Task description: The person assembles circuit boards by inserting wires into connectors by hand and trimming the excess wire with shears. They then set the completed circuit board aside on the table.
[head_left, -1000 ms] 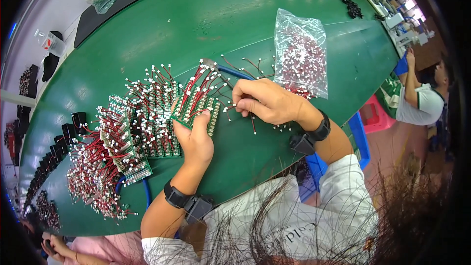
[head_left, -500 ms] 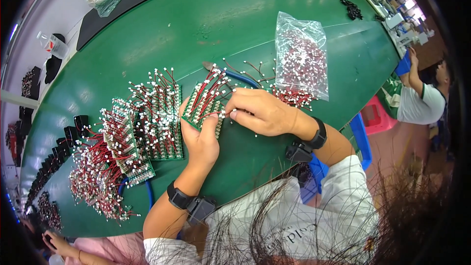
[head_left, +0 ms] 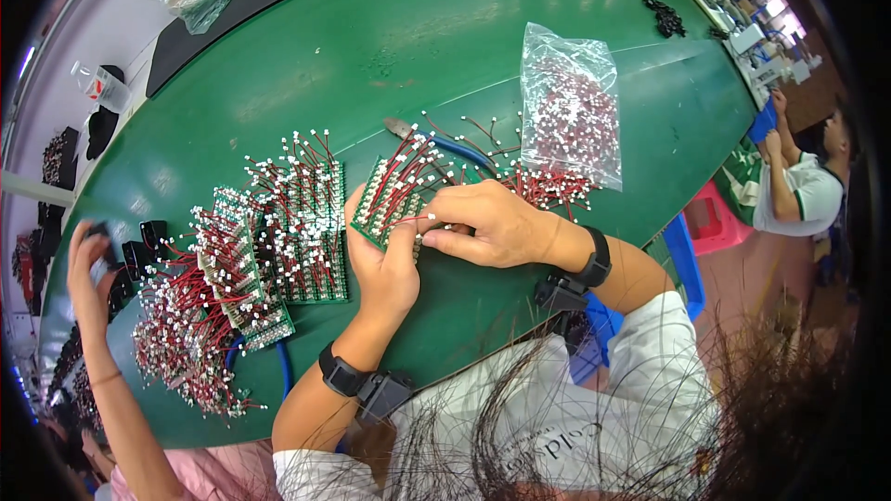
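My left hand (head_left: pixel 388 280) grips a green circuit board panel (head_left: pixel 373 207) by its lower left edge, thumb on top. Rows of pale connectors cover the panel, and red wires with white plugs rise from it. My right hand (head_left: pixel 506 223) is closed in a pinch at the panel's right edge, on a short red wire (head_left: pixel 408 219) beside my left thumb. The wire's end is partly hidden by my fingers. Behind the panel lie blue-handled pliers (head_left: pixel 455 147), their jaws pointing left. More wired panels (head_left: pixel 311 232) stand and lean left of my left hand.
A clear plastic bag (head_left: pixel 571 107) of wired plugs lies at the back right, with loose wires (head_left: pixel 557 187) spilled before it. Another pile of wires (head_left: pixel 176 343) is at the left. Nearby, a co-worker's hand (head_left: pixel 88 269) reaches toward black blocks (head_left: pixel 139 255). A pink stool (head_left: pixel 716 223) stands beyond the table's edge.
My right hand has shifted slightly down and stays pinched at the panel's edge. A co-worker's arm has come up at the left with a dark object. The person at the far right has raised an arm.
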`<state>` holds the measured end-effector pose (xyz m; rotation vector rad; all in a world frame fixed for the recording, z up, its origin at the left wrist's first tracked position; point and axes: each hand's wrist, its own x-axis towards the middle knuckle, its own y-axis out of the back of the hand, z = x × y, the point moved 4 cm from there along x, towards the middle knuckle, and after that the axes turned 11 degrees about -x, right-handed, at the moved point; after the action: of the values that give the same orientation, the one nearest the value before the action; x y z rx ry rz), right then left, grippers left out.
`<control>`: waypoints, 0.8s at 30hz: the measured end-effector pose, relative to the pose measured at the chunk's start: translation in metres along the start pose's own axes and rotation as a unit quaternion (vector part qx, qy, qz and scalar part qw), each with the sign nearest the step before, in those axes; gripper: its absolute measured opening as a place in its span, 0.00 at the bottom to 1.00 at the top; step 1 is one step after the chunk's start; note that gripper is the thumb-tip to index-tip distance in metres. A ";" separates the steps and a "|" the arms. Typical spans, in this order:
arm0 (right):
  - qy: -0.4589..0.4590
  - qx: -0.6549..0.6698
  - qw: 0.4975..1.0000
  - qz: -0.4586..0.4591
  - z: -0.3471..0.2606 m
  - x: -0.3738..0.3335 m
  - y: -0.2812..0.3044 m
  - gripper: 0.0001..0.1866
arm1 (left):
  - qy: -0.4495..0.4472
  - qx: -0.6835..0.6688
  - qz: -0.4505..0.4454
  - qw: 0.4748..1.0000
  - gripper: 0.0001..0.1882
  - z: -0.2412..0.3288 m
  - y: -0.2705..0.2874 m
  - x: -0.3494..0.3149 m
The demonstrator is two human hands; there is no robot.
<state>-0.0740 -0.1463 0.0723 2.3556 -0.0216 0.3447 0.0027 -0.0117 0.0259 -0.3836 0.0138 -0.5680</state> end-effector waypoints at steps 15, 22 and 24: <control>-0.086 -0.049 0.992 0.080 0.007 0.000 0.001 0.07 | 0.000 -0.028 -0.030 0.999 0.29 0.000 -0.003 -0.001; -0.076 -0.051 0.990 0.105 0.005 0.001 0.004 0.07 | -0.026 -0.004 -0.063 0.998 0.28 0.002 -0.007 -0.004; -0.080 -0.050 0.990 0.106 0.006 -0.001 0.004 0.07 | -0.026 0.011 -0.066 0.997 0.28 0.002 -0.009 -0.004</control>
<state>-0.0734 -0.1532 0.0704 2.2802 -0.3594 0.2494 -0.0050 -0.0158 0.0303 -0.3796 -0.0690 -0.6881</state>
